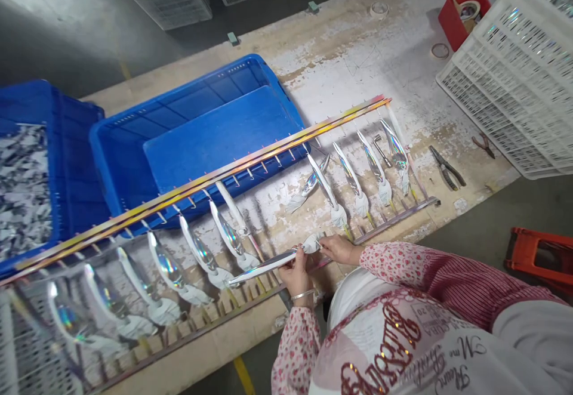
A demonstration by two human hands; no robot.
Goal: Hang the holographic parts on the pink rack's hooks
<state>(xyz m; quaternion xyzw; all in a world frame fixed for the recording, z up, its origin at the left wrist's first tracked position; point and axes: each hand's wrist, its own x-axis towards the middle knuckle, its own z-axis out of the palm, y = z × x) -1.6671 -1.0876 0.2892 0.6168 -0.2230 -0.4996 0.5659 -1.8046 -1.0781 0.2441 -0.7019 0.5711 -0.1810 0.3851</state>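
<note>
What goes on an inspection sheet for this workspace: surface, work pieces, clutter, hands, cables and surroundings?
Surface: worktable worn, its white covering patchy.
Work pieces: silvery part with a white-wrapped end in hand; similar parts hang on the hooked rack.
Clutter: pliers, a small wrench, a tape roll and a red box lie about beyond the rack.
Hands: left hand grips the silvery part near its middle; right hand pinches its wrapped end.
Cables: nothing seen.
Surroundings: blue tub behind the rack, white crate to the right, orange stool on the floor.
</note>
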